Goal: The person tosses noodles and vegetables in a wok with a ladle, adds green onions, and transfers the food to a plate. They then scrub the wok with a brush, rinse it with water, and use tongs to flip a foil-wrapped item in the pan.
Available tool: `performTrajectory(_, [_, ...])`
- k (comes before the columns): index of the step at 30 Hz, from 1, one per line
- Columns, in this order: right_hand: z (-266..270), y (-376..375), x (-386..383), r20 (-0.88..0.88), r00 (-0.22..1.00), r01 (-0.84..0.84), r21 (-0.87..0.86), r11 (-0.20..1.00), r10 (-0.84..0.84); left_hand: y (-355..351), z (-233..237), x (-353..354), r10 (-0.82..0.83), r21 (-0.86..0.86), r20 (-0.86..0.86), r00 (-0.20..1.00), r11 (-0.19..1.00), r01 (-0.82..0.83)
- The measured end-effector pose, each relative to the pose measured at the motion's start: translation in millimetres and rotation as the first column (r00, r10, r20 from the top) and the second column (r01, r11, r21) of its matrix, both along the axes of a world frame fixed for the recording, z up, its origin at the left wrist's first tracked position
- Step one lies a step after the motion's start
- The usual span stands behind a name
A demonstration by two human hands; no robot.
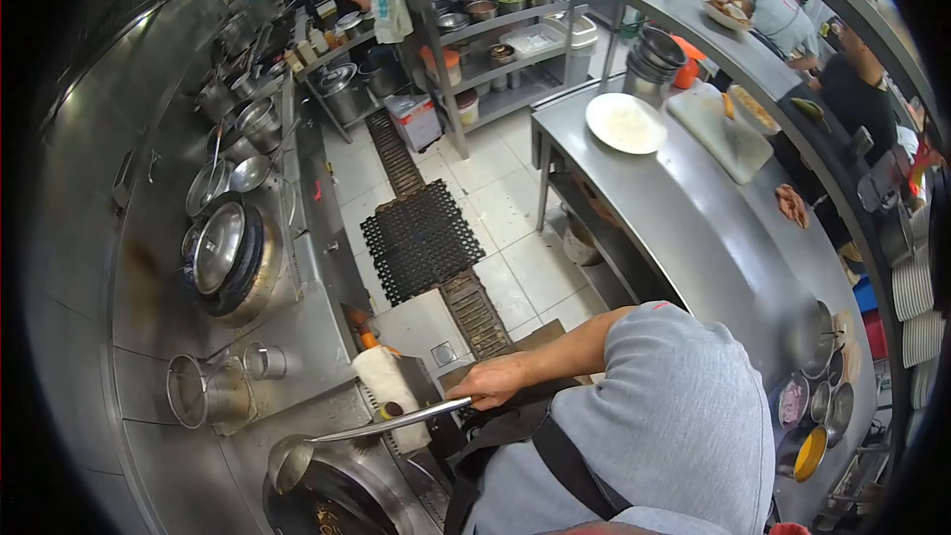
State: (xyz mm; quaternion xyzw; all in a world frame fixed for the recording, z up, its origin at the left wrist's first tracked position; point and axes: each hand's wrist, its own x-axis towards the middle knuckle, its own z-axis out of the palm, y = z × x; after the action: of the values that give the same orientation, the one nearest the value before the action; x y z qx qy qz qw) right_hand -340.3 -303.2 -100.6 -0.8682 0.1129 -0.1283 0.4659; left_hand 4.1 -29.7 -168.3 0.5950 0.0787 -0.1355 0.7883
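My right hand [490,380] is closed round the end of a long metal ladle [376,427], its arm reaching across from a grey sleeve. The ladle's round bowl hangs over the near rim of a dark wok [297,510] at the bottom left. Some brownish food or residue shows in the wok, partly cut off by the frame edge. Under the ladle's handle lies a rolled white cloth [389,386] at the stove's front edge. My left hand is out of view.
Left on the range sit stacked woks with a lid [219,248] and a metal strainer pot [193,391]. A white plate [626,124] and a cutting board [718,131] lie on the steel counter [693,228]. A black rubber mat [423,241] covers the floor. Other people stand beyond.
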Motion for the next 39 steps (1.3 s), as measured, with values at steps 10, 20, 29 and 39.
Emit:
performTrajectory(10, [0.5,-76.9,87.2,-0.158,0.969,-0.181,0.052,0.982,0.187,73.6,-93.1,57.7,-0.014,-0.351,0.027,1.0,0.936,0.023])
performTrajectory(20, [9.0,-58.3,272.0,-0.213,0.859,-0.51,-0.263,0.819,0.466,14.5,-9.2,17.0,0.44,-0.076,-0.255,0.861,0.879,-0.471])
performTrajectory(29, [10.7,30.2,317.3,-0.448,0.785,-0.609,-0.428,0.667,0.429,32.5,-10.8,21.0,0.282,-0.046,-0.33,0.901,0.949,-0.313])
performTrajectory(39, [4.1,37.6,261.3,-0.414,0.848,-0.502,-0.426,0.753,0.331,49.6,-2.2,7.7,0.235,-0.156,-0.36,0.903,0.939,-0.306])
